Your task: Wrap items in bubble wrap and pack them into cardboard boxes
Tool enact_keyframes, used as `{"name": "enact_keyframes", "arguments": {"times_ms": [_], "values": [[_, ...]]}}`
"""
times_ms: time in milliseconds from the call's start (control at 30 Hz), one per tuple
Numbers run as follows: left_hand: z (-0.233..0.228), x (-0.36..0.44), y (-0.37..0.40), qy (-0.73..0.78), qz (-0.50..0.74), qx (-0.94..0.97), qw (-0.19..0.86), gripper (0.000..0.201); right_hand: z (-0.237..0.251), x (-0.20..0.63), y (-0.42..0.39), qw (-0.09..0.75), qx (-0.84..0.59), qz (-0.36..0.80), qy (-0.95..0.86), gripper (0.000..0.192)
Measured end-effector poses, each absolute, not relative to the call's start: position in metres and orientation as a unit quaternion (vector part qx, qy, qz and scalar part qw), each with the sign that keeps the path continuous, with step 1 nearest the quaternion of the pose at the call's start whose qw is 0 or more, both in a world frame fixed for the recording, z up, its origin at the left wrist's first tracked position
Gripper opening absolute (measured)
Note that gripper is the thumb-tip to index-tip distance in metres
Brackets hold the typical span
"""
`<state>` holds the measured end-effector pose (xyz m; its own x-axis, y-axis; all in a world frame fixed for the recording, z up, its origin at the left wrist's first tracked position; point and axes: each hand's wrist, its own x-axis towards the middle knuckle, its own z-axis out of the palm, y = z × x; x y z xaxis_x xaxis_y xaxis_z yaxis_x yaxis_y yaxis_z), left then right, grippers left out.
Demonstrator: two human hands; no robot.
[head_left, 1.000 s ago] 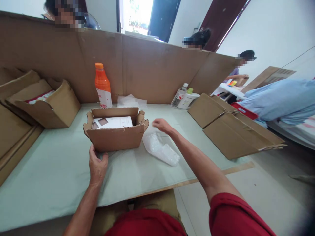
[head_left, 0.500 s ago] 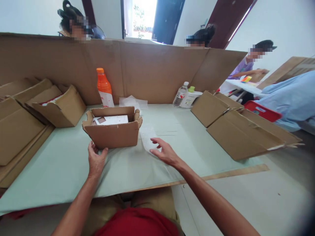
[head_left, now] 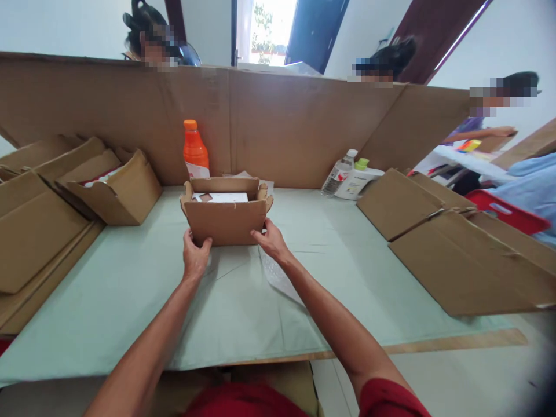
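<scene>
A small open cardboard box (head_left: 226, 220) stands on the pale green table (head_left: 130, 289) in front of me, with a white packet (head_left: 221, 197) lying inside it. My left hand (head_left: 195, 258) grips the box's near left corner. My right hand (head_left: 270, 240) holds the near right corner. A piece of bubble wrap (head_left: 278, 278) lies on the table under my right forearm.
An orange bottle (head_left: 195, 152) stands behind the box against a tall cardboard wall (head_left: 282, 121). A clear bottle (head_left: 336, 176) and a white container (head_left: 358, 180) sit at the back right. Flat cartons (head_left: 460, 255) lie right, open boxes (head_left: 117, 188) left. People sit beyond the wall.
My right hand left the bubble wrap and came onto the box's right corner. My view shifted left, so the box now sits nearer the centre.
</scene>
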<state>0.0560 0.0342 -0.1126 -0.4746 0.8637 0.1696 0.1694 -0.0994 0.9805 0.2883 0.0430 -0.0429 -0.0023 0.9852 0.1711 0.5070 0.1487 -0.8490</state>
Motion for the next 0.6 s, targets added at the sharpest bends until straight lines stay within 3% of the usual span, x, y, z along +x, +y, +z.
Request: {"name": "enact_keyframes", "arguments": {"times_ms": [367, 600], "values": [[-0.126, 0.06, 0.069, 0.588, 0.597, 0.453, 0.304, 0.068, -0.057, 0.295, 0.072, 0.417, -0.581, 0.313, -0.625, 0.043], [-0.119, 0.049, 0.054, 0.61, 0.568, 0.45, 0.32, 0.087, -0.034, 0.338, 0.05, 0.369, -0.556, 0.348, -0.658, 0.062]]}}
